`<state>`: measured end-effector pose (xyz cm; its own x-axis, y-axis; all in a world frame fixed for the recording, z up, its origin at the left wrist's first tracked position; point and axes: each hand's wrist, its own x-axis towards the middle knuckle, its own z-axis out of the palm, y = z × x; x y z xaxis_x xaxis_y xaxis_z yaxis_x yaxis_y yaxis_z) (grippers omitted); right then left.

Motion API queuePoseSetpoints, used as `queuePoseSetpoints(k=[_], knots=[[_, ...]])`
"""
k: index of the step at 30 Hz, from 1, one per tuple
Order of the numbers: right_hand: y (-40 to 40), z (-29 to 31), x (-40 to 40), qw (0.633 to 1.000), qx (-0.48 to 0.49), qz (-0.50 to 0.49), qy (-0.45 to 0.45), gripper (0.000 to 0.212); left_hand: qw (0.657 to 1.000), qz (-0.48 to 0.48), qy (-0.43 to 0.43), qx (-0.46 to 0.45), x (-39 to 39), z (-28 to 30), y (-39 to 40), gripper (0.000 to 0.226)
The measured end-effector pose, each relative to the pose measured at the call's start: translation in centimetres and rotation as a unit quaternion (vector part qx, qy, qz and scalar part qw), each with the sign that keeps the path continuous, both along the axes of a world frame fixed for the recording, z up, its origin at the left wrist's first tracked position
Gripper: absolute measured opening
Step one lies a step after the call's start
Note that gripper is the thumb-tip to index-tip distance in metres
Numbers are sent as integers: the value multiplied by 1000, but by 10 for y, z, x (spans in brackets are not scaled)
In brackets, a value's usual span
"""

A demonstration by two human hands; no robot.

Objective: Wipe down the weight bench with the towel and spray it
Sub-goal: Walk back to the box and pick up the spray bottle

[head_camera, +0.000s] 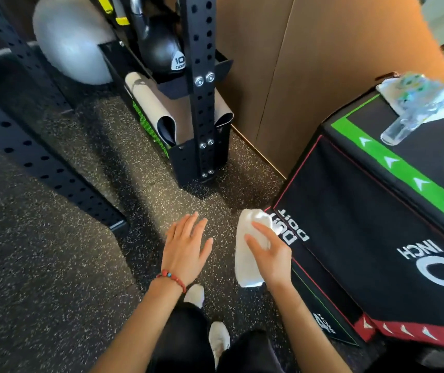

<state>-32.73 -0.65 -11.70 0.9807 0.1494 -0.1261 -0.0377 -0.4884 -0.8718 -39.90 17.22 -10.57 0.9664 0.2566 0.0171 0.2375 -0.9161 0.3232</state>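
The weight bench is not in view, so no wiping can be confirmed; judged from the frame, the task is at its start, with the tools only partly collected.

At far left, a perforated black rack upright crosses the speckled rubber floor. Behind it sit a grey exercise ball and a storage rack holding a kettlebell.

At centre, the left hand hangs over the floor with fingers straight and spread, holding nothing. A red bead bracelet circles its wrist.

Just to the right, the right hand holds the towel, with the fingers and thumb wrapped round its folded body. The towel is white, soft and bunched, and shows no visible soiling.

At right stands a black plyo box. The spray bottle, clear and blurred, lies on its top near the far corner, well apart from both hands. It remains to be collected.
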Motion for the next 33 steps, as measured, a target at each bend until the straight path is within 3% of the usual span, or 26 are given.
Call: queuePoseSetpoints(k=[7, 17, 27, 33], knots=[[-10, 11, 53, 988, 4, -156, 3, 34, 990, -143, -11, 10, 106, 9, 0, 49], [-36, 42, 87, 925, 65, -375, -24, 28, 944, -323, -71, -9, 214, 30, -38, 43], [-88, 82, 114, 881, 89, -456, -90, 27, 907, -386, -159, -64, 278, 65, -103, 42], [-127, 93, 147, 889, 92, -434, -117, 27, 906, -366, -180, -111, 319, 85, -153, 40]])
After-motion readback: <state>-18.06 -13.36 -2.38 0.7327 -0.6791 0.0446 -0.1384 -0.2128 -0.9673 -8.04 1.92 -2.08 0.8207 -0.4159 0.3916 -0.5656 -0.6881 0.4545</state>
